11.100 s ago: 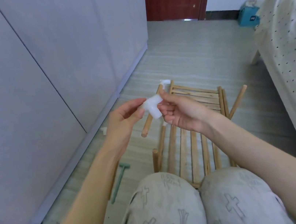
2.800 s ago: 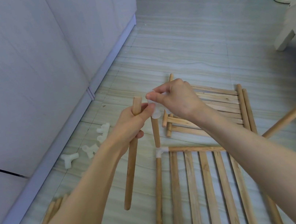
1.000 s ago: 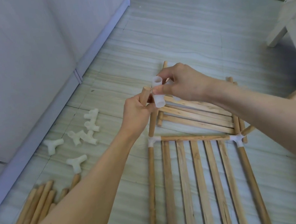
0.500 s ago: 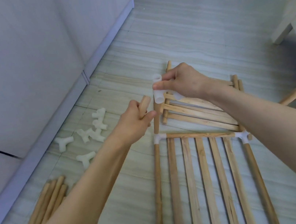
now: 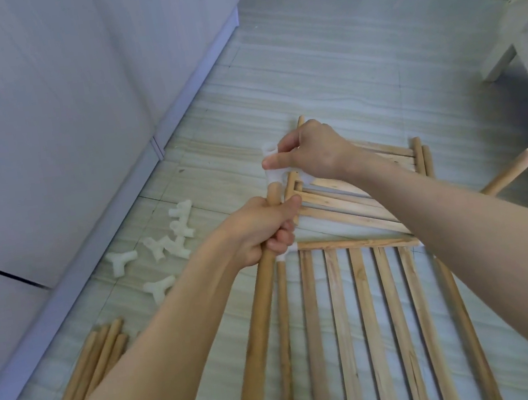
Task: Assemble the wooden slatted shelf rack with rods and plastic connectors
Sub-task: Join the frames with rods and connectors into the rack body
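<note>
Head view: left hand [image 5: 260,227] grips rod [image 5: 258,331]; right hand [image 5: 310,151] pinches connector [image 5: 271,164].

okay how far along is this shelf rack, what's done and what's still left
Early stage. Done: the near slatted panel already has a white corner connector joining its left side rod. In hand: the left hand grips a rod, its tip at the connector pinched by the right hand. Left: loose connectors, spare rods and a second panel on the floor.
</note>
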The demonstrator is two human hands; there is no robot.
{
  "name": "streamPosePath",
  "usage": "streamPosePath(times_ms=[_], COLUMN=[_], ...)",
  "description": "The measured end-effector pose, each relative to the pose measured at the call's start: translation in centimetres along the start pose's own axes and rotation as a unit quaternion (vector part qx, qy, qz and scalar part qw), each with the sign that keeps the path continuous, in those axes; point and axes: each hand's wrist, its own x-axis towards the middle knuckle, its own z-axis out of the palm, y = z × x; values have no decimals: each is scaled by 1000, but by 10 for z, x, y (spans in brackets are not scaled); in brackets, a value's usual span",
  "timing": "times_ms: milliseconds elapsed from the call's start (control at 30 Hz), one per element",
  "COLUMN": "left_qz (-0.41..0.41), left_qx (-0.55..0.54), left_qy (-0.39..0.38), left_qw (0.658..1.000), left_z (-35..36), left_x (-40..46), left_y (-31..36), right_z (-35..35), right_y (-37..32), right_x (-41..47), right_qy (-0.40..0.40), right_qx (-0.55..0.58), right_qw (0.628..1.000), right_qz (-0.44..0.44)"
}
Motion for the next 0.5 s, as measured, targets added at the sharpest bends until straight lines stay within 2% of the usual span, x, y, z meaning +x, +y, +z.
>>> streamPosePath(times_ms=[200, 400, 500], left_qz=[-10, 10, 39], left_qx=[-144, -140, -165], left_qy=[21, 16, -2], left_qw=[989, 990, 986], left_z=[9, 19, 9], left_x=[11, 19, 13], left_y=[3, 7, 8], right_z=[4, -4, 1], right_y=[4, 10, 12], right_x=[-3, -7, -11], right_qy=[-8, -30, -7], right_qx=[1, 6, 47], right_qw=[1000, 999, 999], right_qz=[-19, -26, -11])
